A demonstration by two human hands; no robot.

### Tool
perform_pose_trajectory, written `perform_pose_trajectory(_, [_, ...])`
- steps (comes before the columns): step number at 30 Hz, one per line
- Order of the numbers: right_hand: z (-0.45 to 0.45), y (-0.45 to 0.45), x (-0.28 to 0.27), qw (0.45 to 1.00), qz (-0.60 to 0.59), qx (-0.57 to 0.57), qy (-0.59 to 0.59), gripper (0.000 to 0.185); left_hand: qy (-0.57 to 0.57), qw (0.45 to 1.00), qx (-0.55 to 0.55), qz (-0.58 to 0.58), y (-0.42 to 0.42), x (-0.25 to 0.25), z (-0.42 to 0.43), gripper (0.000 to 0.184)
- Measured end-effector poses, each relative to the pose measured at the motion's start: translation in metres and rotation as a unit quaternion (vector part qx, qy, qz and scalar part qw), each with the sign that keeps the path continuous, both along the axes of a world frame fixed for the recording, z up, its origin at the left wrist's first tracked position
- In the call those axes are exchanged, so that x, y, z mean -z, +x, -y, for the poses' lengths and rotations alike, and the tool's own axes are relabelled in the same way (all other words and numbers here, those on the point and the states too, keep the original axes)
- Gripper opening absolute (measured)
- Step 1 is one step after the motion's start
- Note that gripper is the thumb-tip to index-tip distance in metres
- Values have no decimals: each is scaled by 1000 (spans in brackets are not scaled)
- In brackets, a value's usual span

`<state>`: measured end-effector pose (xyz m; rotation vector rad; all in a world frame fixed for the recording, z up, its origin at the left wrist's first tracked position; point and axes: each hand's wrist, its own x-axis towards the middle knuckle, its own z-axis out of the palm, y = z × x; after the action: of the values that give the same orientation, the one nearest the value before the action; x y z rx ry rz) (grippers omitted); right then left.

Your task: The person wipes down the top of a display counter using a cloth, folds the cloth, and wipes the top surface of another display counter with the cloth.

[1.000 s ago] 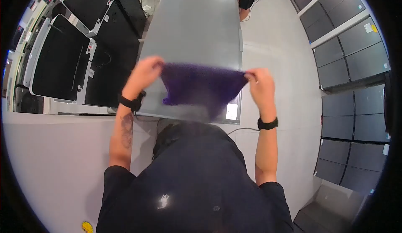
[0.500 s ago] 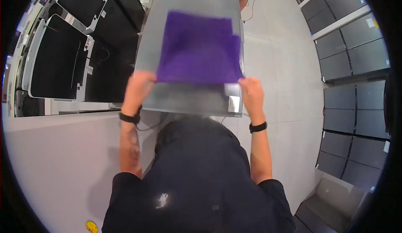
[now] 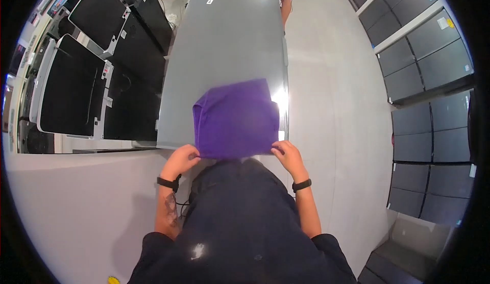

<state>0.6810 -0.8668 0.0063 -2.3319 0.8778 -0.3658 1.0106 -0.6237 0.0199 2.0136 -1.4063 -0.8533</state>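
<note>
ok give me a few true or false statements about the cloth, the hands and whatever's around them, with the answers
1. The purple cloth is at the near end of the grey surface. True.
2. The left hand is at the cloth's far edge. False: it is at the near left corner.
3. The right hand is at the cloth's near right corner. True.
4. The right wrist is bare. False: it wears a black band.
5. Another person's leg shows beside the far right part of the grey surface. True.
</note>
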Motion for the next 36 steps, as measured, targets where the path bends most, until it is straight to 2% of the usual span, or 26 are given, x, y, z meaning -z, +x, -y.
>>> perform_pose_trajectory(1, [6,1,0,999,-12,-14,43,15,42,998,14,-36,2,-5,4,19])
perform_pose_trajectory(4, [8,-4,21,994,52,72,66,22,-4,999,-26,-45,1,-12,11,21])
perform_pose_trajectory(5, [4,-10,29,987,65,113,93,24,-32,997,-67,-15,0,-8,8,20])
perform_pose_trajectory(7, [-3,-15,40,964,92,195,153,26,-37,987,-148,-48,-4,-3,4,19])
perform_pose_trajectory(8, [-4,-16,42,972,71,163,156,26,-34,980,-187,-66,-7,0,0,19])
perform_pose_trajectory(10, [-10,-18,25,981,23,103,165,26,-88,982,-167,-32,-11,14,-7,18])
perform_pose_trajectory(13, [-17,-5,10,961,84,134,225,30,-121,975,-185,-30,-21,14,0,18])
perform_pose_trajectory(15, [-14,-2,17,976,69,127,165,29,-114,964,-232,-65,-26,9,3,19])
perform_pose_trajectory(19, [-14,2,31,992,41,114,37,20,-82,966,-234,-67,-19,15,-2,23])
perform_pose_trajectory(24, [-9,-4,17,985,55,165,4,16,-106,975,-193,4,-14,18,-8,25])
perform_pose_trajectory(27, [-10,-10,2,980,99,171,40,14,-115,965,-222,74,-12,14,-14,23])
perform_pose_trajectory(30, [-15,-14,-34,955,216,167,117,11,-94,957,-274,-29,-4,16,-32,26])
perform_pose_trajectory(33, [-9,-13,-54,922,292,196,162,7,-142,895,-345,-243,-3,-16,-43,27])
perform_pose_trajectory(34, [-9,-13,-61,912,307,214,171,9,-162,898,-331,-241,0,-21,-41,27])
perform_pose_trajectory(36, [0,-3,-75,938,249,229,82,7,-199,901,-303,-237,6,-31,-32,27])
